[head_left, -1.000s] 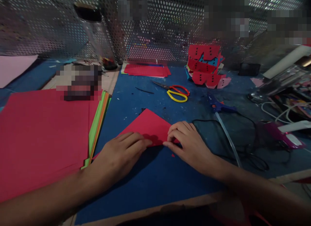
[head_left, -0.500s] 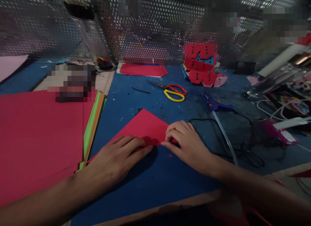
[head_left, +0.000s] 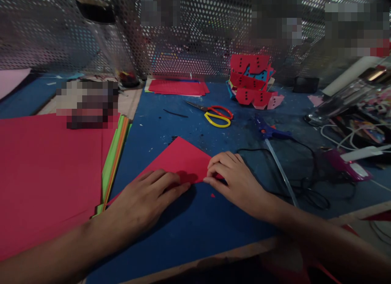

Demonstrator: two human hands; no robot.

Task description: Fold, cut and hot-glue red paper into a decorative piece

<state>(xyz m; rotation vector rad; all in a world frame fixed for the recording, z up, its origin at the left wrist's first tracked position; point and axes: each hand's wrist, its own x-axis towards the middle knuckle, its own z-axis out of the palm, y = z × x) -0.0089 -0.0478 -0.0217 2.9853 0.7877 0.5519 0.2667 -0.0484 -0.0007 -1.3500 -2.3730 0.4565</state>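
Note:
A red sheet of paper (head_left: 181,156) lies on the blue tabletop, folded into a triangle with its point away from me. My left hand (head_left: 152,196) is closed over its near folded edge, curled fingers on top and thumb along the crease. At the right corner my right hand (head_left: 232,178) pinches the same edge between thumb and bent fingers. Part of the paper is hidden beneath both hands. A tiny red scrap (head_left: 213,195) sits just below the right fingertips.
Large red sheets (head_left: 51,174) are stacked at left over green and orange ones. Scissors (head_left: 217,116) with red and yellow handles lie beyond the paper. On the right are a blue glue gun (head_left: 270,131) with its cord and cut red pieces (head_left: 250,94). A perforated metal panel (head_left: 195,43) stands behind.
The whole scene has slid slightly left in view as the camera turned. Both hands keep almost the same places on the folded paper.

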